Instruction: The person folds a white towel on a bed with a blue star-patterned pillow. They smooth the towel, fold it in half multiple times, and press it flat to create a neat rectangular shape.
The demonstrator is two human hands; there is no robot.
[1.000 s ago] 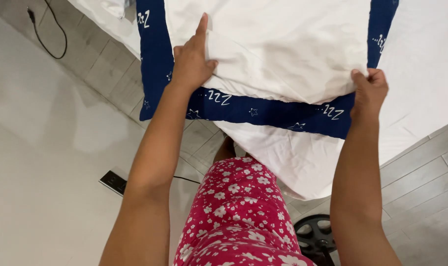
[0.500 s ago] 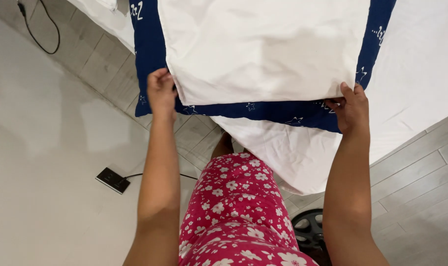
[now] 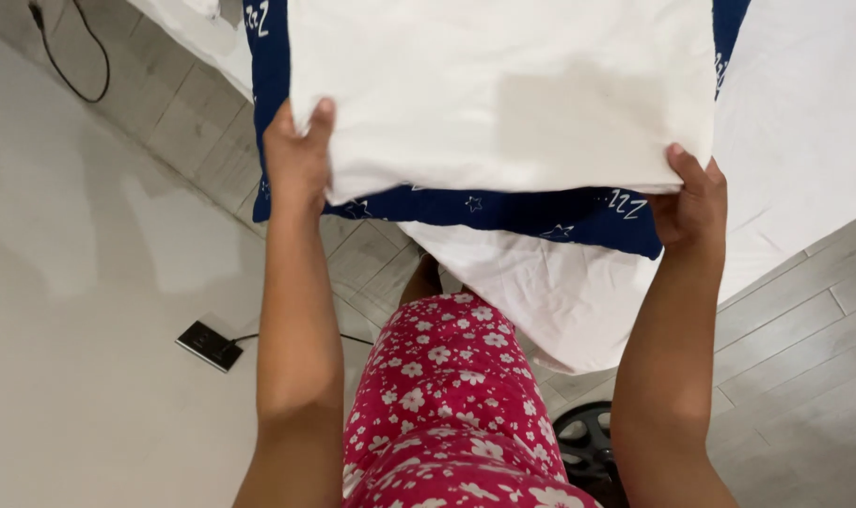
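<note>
Head view. The landmark is the navy-bordered pillowcase (image 3: 466,212), spread flat on a white-sheeted bed (image 3: 804,160).

The person stands at the bed's near corner. A white folded cloth (image 3: 503,94) lies on top of the pillowcase, covering most of its centre, so only the navy border shows along the near edge and the two sides.

The left hand (image 3: 298,155) is at the pillowcase's near-left corner. Its fingers are curled over the white cloth's near-left corner, thumb and forefinger closed on the edge. The right hand (image 3: 689,202) is at the near-right corner, fingers closed on the cloth's edge where it meets the navy border; whether it also grips the pillowcase cannot be told.

Judged step: aligning or folding the white cloth, with both near corners gripped. The next move calls for equal travel of both hands, so the edge stays straight against the border.

On the floor, nearer than the pillowcase: a black adapter (image 3: 207,344) with cable.
</note>
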